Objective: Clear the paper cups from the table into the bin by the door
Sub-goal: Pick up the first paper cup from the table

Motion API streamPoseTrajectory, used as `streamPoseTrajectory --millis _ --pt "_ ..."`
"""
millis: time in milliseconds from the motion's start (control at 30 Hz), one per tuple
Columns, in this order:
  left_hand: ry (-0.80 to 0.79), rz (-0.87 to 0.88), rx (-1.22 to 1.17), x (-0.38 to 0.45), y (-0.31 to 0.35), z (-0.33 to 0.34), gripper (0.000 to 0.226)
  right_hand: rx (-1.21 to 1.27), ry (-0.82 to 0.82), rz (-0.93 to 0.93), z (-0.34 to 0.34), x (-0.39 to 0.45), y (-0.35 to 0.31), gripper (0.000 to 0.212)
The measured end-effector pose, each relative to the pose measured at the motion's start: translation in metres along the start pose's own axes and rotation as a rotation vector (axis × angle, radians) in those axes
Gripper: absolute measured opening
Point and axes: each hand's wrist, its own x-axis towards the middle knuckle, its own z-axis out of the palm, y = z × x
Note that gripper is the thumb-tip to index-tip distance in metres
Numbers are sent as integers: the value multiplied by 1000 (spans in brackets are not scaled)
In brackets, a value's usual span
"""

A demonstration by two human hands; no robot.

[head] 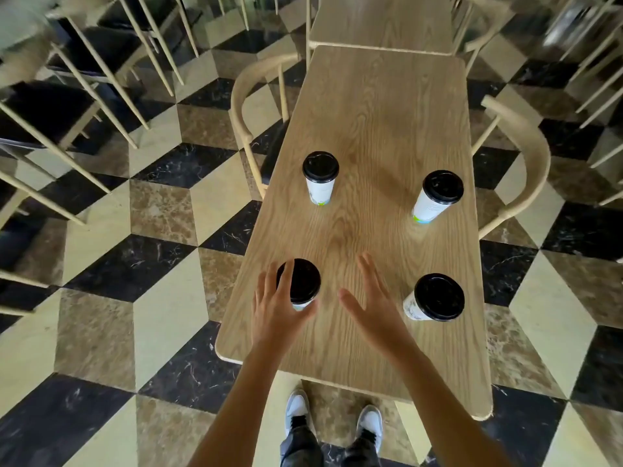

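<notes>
Several white paper cups with black lids stand upright on a long wooden table point(377, 106). My left hand point(276, 308) wraps the near-left cup point(303, 281), fingers on its left side and thumb under its right side; the cup still rests on the table. My right hand point(371, 298) hovers over the table with its fingers spread, holding nothing, a short way left of the near-right cup point(436, 298). Farther back stand the far-left cup point(320, 176) and the far-right cup point(438, 195). No bin is in view.
Curved wooden chairs stand on the table's left point(256, 92) and right point(526, 163). A second table point(381, 21) butts against the far end. More chairs point(84, 79) crowd the upper left. The floor is checkered tile, and my shoes point(333, 419) are at the near edge.
</notes>
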Motion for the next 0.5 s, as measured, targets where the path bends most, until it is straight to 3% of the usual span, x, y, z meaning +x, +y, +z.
streamPoseTrajectory --millis 267,500 --pt "-22 -63 -51 8 -7 8 88 13 -33 50 9 9 9 77" --pt "57 -84 -122 11 -8 12 84 -18 -35 44 20 12 15 75"
